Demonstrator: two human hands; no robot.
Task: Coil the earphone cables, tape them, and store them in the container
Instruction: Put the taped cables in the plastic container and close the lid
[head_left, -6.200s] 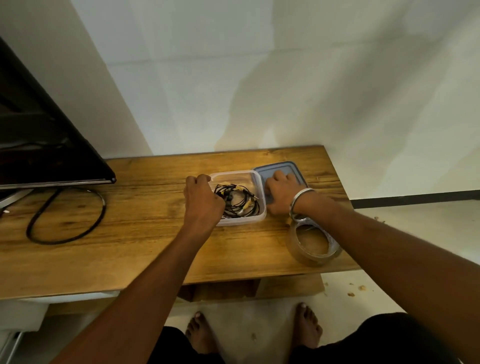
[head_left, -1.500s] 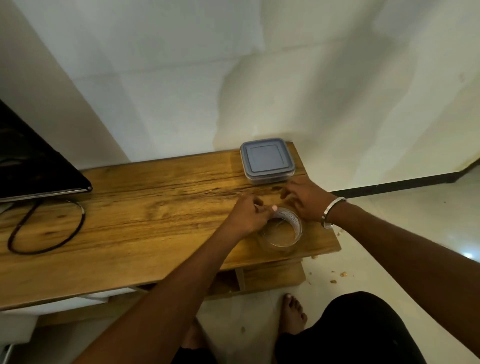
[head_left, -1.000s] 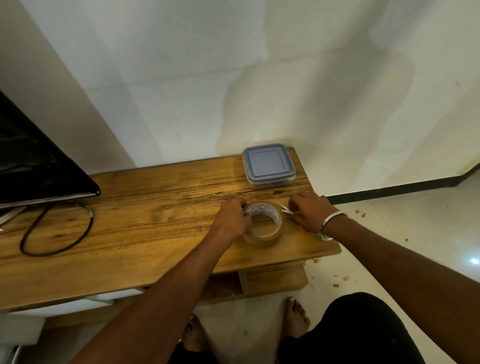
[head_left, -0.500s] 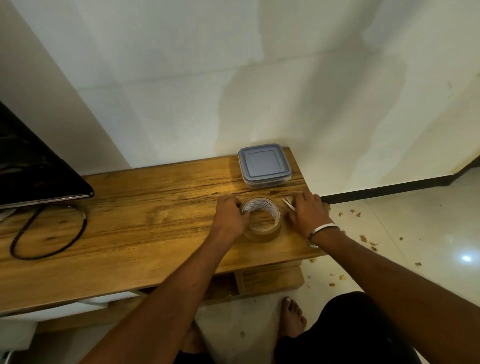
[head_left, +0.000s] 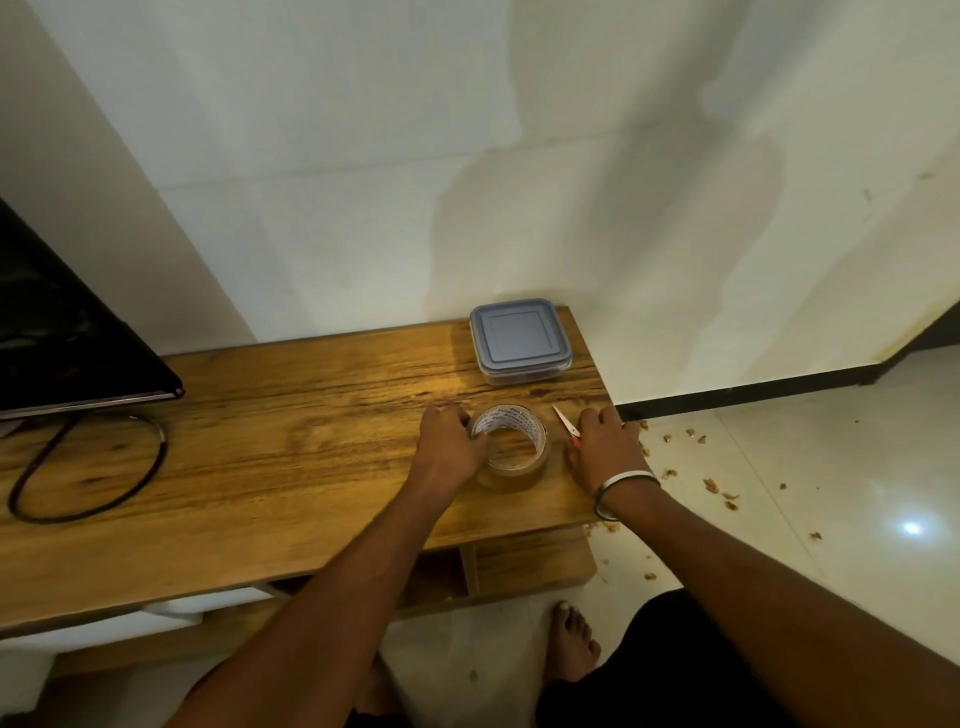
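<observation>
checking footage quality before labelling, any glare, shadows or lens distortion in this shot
Head view: a bright glare spot on the glossy floor; a soft, broad shadow on the wall above the lidded container; wide-angle bending at the edges, where the wall lines lean; the tape roll and the hands are slightly soft.

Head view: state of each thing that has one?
container: lid on, at table's far right corner
tape roll: lying flat, left hand grips its rim
scissors: blades closed, on the table beside the right hand
right hand: resting on table
</observation>
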